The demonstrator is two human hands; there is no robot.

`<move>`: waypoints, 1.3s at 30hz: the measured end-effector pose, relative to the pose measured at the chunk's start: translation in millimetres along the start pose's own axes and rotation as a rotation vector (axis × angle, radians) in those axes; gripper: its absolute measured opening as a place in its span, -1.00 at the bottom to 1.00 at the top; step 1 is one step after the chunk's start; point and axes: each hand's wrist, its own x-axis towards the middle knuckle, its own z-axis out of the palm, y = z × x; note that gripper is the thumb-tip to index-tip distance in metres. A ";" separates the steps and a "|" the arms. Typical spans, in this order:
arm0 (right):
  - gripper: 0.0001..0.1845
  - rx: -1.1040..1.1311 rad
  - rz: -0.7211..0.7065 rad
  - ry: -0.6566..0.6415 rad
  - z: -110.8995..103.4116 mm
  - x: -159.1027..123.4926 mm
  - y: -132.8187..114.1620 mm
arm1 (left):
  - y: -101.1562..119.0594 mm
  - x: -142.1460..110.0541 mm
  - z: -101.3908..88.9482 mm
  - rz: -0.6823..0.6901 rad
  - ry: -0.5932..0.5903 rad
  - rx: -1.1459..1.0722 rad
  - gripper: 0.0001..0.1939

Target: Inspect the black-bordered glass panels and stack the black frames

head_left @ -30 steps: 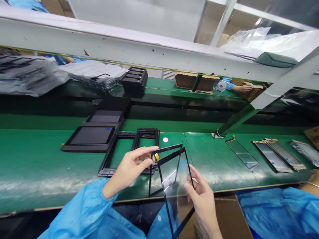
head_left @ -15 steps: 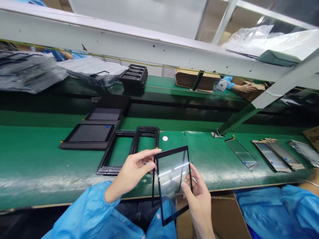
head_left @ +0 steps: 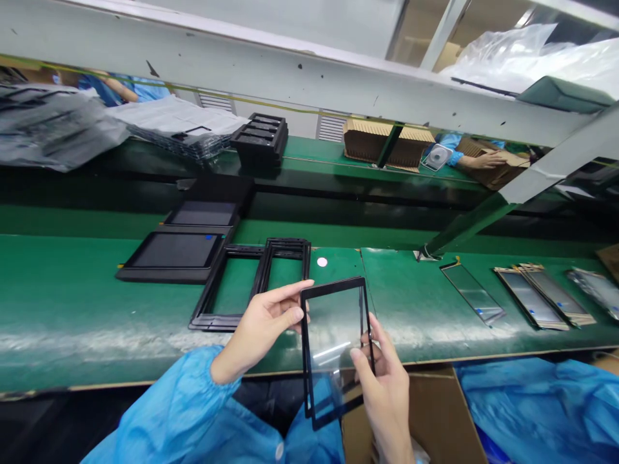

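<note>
A clear glass panel (head_left: 336, 335) with a black border is held tilted in front of my body, just past the bench edge. My right hand (head_left: 387, 383) grips its right side, thumb on the front face and fingers behind. At its upper left, my left hand (head_left: 264, 332) pinches the edge of a thin black frame (head_left: 306, 386) that lies right behind the panel, partly hidden by it. The two nearly line up; whether they touch I cannot tell. Left of them on the green bench rest stacked black frames (head_left: 206, 303) and a second stack of frames (head_left: 265, 277).
Screens on black foam blocks (head_left: 164, 258) sit at the left. To the right lie a single glass panel (head_left: 471, 293) and several stacked panels (head_left: 532, 299). A post (head_left: 469, 229) rises from the bench. Below is a cardboard box (head_left: 435, 412); a co-worker's blue sleeve (head_left: 541, 399) is beside it.
The black frame and the glass panel have come closer together, with the frame now more nearly behind the panel. Both hands keep their hold. The view has shifted slightly.
</note>
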 end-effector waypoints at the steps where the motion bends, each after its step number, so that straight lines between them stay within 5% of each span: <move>1: -0.32 -0.002 0.002 -0.009 -0.3 0.0 -0.3 | -0.3 0.1 0.6 -0.006 0.000 -0.018 -0.49; 13: -0.24 -0.086 -0.051 -0.041 -2.3 -1.0 4.6 | -4.4 -2.6 1.9 -0.019 0.017 -0.043 -0.48; 20: -0.42 -0.328 -0.397 0.087 -4.6 6.2 4.0 | 3.7 -1.2 4.5 -0.037 0.044 0.161 -0.47; 27: -0.55 0.029 -0.095 -0.162 -9.7 38.9 -48.2 | -1.9 -14.6 -0.5 -0.037 -0.036 0.290 -0.57; 39: -0.74 0.025 -0.048 -0.145 -4.9 35.4 -55.8 | -4.5 -15.7 -6.7 -0.003 -0.035 0.327 -0.63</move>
